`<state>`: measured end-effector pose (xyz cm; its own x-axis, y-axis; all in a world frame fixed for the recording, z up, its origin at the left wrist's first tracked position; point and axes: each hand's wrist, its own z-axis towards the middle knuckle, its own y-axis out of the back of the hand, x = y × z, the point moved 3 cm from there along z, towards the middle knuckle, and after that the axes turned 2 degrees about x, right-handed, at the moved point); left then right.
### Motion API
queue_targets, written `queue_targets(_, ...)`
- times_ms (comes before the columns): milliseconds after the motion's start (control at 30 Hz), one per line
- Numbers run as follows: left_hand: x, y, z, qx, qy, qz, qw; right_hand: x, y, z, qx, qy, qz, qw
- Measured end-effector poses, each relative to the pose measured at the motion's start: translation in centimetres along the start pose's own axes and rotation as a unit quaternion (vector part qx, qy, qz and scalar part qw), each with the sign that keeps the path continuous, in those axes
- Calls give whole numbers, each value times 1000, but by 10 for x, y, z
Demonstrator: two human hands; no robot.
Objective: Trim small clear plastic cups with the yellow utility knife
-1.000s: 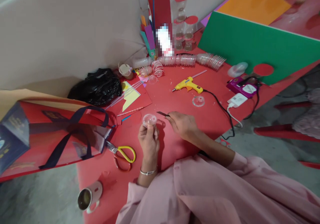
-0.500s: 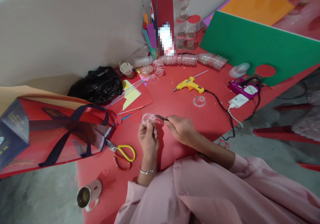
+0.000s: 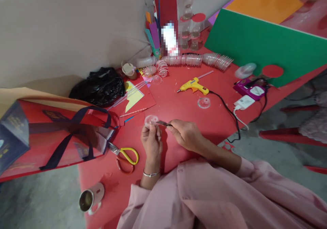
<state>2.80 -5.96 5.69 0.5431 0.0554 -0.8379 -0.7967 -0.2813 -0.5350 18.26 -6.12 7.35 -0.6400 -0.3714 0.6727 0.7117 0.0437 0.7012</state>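
Observation:
A clear round plastic lid (image 3: 151,120) is pinched between the thumb and fingers of my left hand (image 3: 151,140). My right hand (image 3: 186,133) grips a small dark blade (image 3: 164,123), whose tip lies against or just over the lid's right side; exact contact is too small to tell. Beyond my hands a yellow glue gun (image 3: 194,85) lies on the red table (image 3: 176,103), with a second clear lid (image 3: 203,102) by its cord. Scissors with yellow and red handles (image 3: 125,156) lie left of my left hand.
A mug (image 3: 91,198) stands at the near left edge, below a red bag (image 3: 66,133). Stacked clear cups (image 3: 217,61) line the back, beside a black plastic bag (image 3: 102,86). Green card (image 3: 263,48) and a white adapter (image 3: 244,102) are at the right.
My right hand and the blade have shifted slightly left, so the tip now reaches further over the lid. My left hand holds nearly the same place.

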Motion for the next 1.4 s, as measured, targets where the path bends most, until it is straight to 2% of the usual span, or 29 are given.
queue_targets(233,-2,0,-1,9,4,-8,1000,-9,-4,4,-6,-57,-99,993)
queue_targets(300,-2,1,0,3,1,-9,1000,-9,-3,3,-15,-40,-102,994)
queue_targets(400,-1,2,1,0,9,-5,1000,-7,-3,4,8,-16,-107,994)
queue_targets(533,-1,3,0,10,12,-10,1000,-13,2,9,26,-103,-141,984)
queue_targets(700,0,3,0,31,34,-26,999,-8,2,9,44,-29,-108,993)
queue_targets(833,1,4,0,41,53,-49,997,-12,2,9,28,-87,-128,988)
queue_targets(967,1,6,-1,44,65,-48,996,-8,1,9,44,-9,-115,992)
queue_targets(1100,-1,6,-1,40,61,-53,996,-10,5,11,25,-82,-152,985)
queue_targets(1233,-2,4,-1,45,61,-39,996,-2,5,12,46,-4,-130,990)
queue_targets(1333,-3,3,-2,39,49,-33,998,-5,6,13,37,-73,-150,985)
queue_targets(1400,-3,3,-3,38,44,-28,998,-5,6,13,28,-76,-140,987)
